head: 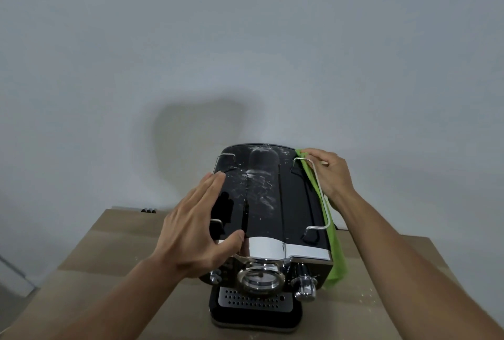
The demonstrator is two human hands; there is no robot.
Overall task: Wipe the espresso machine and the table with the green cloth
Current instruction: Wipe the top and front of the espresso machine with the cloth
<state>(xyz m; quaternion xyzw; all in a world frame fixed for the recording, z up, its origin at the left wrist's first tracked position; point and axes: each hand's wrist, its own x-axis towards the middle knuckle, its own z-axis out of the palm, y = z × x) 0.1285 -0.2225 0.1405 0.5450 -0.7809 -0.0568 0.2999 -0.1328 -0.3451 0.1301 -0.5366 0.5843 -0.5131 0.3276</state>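
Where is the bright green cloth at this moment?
In the head view, the green cloth drapes down the right side of the glossy black espresso machine, pressed there near the back by the right hand.

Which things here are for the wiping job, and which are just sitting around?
For the job: espresso machine, green cloth, table, left hand on the machine, right hand on the cloth.
Just there: small dark things at the table's back edge, wall.
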